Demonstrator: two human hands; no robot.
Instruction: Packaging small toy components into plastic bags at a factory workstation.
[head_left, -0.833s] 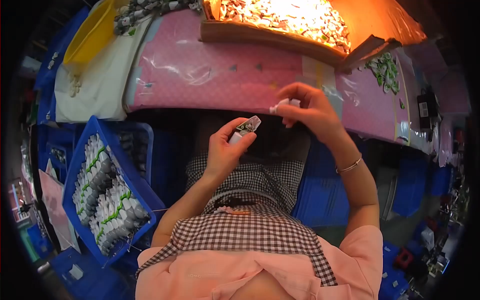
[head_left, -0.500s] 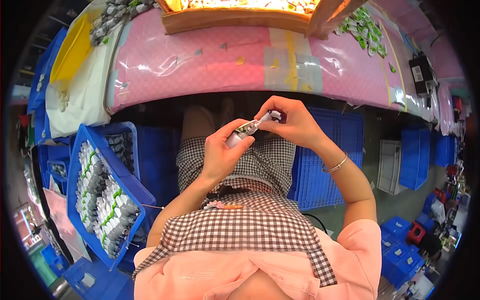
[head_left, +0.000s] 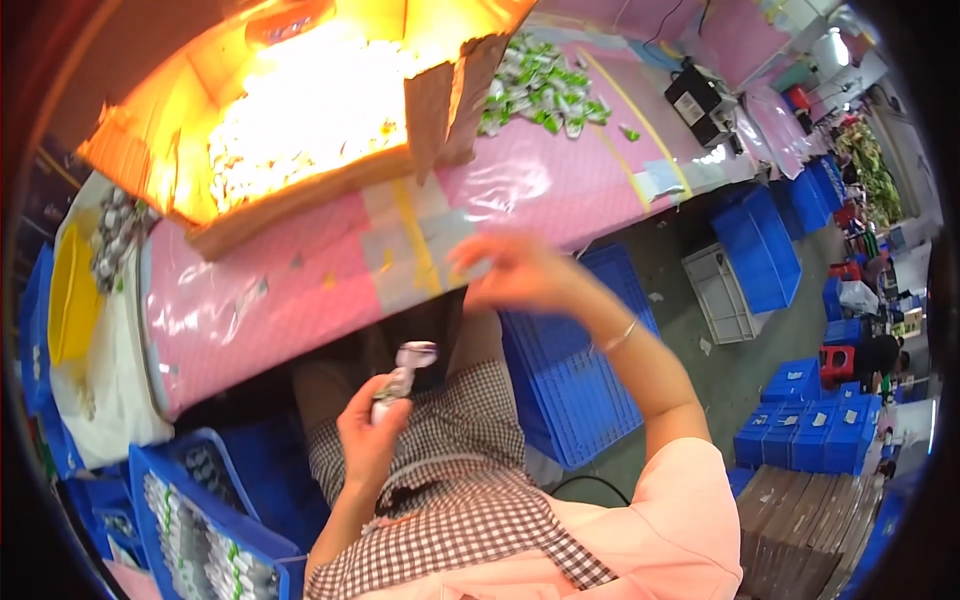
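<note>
My left hand (head_left: 368, 430) is closed around a small white handheld piece (head_left: 416, 354) with a rounded, purplish-white upper end, held upright over my lap. Its lower half is hidden by my fingers, and its exact kind cannot be made out. Smeared by motion, my right hand (head_left: 515, 275) is over the near edge of the pink-covered table (head_left: 250, 310), apart from the piece. Whether its fingers hold anything does not show. Beyond it, a brightly lit cardboard box (head_left: 300, 212) stands on the table, with many small pieces in it.
A pile of green-and-white pieces (head_left: 545, 90) lies right of the box, near a black boxy device (head_left: 697, 108). At left are a yellow container (head_left: 75, 300) and a blue bin (head_left: 235, 520) of grey-and-white pieces. Blue crates (head_left: 575, 390) stand beneath the table edge at right.
My right hand has let go of the piece and moved up toward the table; my left hand keeps it. The view has turned rightward, showing more of the box.
</note>
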